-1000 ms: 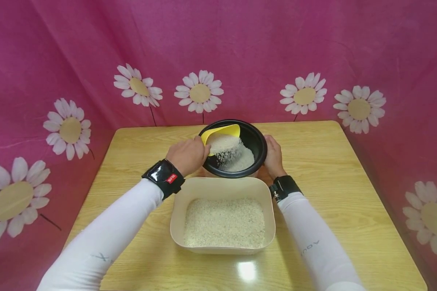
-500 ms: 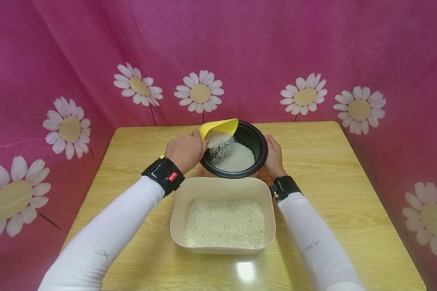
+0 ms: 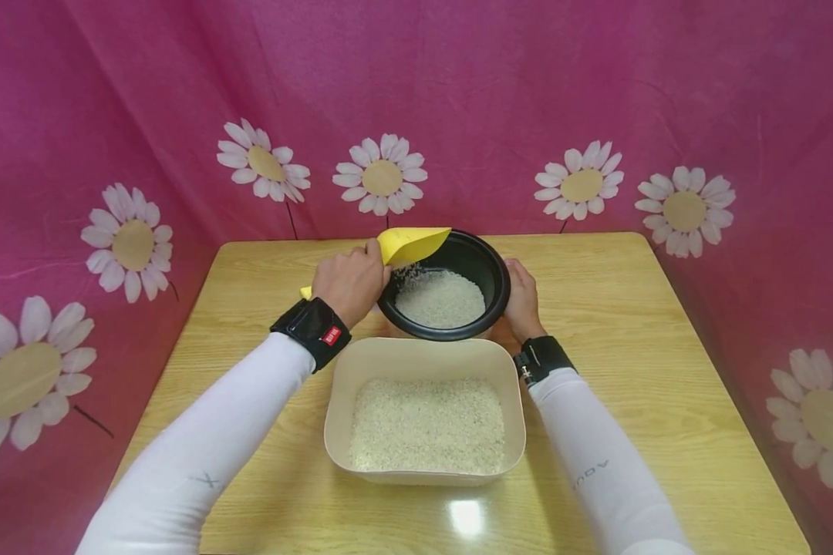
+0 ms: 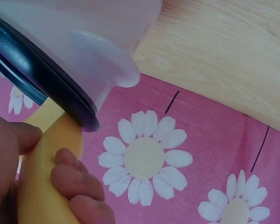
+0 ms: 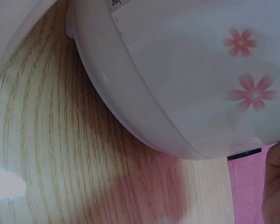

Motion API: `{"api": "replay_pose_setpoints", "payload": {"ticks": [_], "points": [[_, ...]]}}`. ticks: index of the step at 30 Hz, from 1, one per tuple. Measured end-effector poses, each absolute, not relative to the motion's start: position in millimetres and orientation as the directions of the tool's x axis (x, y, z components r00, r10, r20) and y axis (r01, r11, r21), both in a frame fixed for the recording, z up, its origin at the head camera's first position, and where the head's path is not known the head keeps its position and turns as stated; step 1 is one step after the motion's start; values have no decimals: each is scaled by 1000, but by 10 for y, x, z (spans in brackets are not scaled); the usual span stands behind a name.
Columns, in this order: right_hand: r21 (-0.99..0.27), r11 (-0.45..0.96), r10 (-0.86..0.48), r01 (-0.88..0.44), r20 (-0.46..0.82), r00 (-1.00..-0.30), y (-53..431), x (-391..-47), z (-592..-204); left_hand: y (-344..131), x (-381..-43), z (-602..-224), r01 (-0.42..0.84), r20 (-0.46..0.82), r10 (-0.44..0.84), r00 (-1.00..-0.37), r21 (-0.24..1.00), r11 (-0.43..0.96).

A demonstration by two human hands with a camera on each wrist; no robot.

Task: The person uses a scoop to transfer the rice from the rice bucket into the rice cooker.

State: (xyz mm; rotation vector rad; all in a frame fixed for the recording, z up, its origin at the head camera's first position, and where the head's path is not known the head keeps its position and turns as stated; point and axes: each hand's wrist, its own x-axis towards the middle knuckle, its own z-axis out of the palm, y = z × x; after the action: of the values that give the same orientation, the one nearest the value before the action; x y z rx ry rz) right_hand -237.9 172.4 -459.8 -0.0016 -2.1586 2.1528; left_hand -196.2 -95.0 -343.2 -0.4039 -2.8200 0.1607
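Observation:
My left hand grips the handle of a yellow scoop, its mouth tipped steeply over a rice cooker. A thin fall of grains drops from the scoop onto the white rice inside the black bowl. In the left wrist view, curled fingers wrap the yellow handle, and the scoop overlaps the black rim. My right hand holds the cooker's right side. Its pale body with pink flowers fills much of the right wrist view.
A beige bin of rice stands directly in front of the cooker, between my forearms. Both containers are on a wooden table. A pink cloth with daisies hangs behind and on both sides.
The scoop has tipped over further and shifted slightly left, hiding its inside from the head view. The rice stream has thinned and the heap in the cooker has spread. The right hand stays put.

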Motion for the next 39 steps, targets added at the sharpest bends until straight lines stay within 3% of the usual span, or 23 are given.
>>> {"api": "replay_pose_setpoints", "payload": {"ticks": [14,28,39], "points": [[-997,-35,61,-65,63,-996,1679,-2408,-4629,-1078,-1922,-3424,261,286,298,-911,-161,952],[-997,-42,89,-65,61,-994,1692,-2476,-4708,-1228,-1838,-3355,272,261,265,-928,-12,962],[-995,-43,124,-94,88,-988,1722,-2623,-4907,-1154,-1626,-3287,335,237,325,-915,2,942]]}}
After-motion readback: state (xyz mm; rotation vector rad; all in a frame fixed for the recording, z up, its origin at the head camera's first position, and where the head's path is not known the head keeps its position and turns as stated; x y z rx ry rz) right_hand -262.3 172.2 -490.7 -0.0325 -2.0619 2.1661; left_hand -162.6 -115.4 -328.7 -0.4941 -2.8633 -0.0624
